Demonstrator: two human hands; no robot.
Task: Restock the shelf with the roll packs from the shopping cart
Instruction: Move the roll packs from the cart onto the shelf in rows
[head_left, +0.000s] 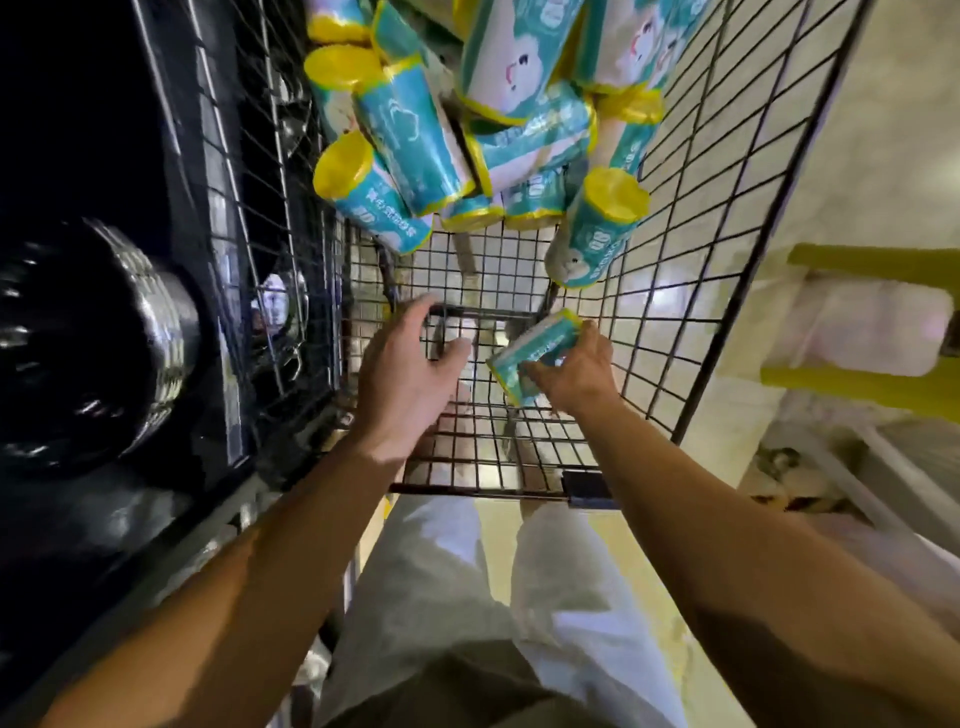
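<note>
Head view, looking down into a black wire-mesh shopping cart (691, 291), the landmark for everything here. Left of the cart stands a dark shelf unit with shiny black and silver cylinders (104, 338). Inside the cart, near its close end, the left hand (410, 374) hovers with fingers spread and relaxed, holding nothing. Just right of it, the right hand (569, 371) curls its fingers around a small teal roll pack with yellow ends (535, 348), lifted off the cart floor. A heap of matching teal and yellow roll packs (467, 130) fills the far end. Best to bring the free hand under the pack, then lift clear of the mesh before turning toward the shelf.
</note>
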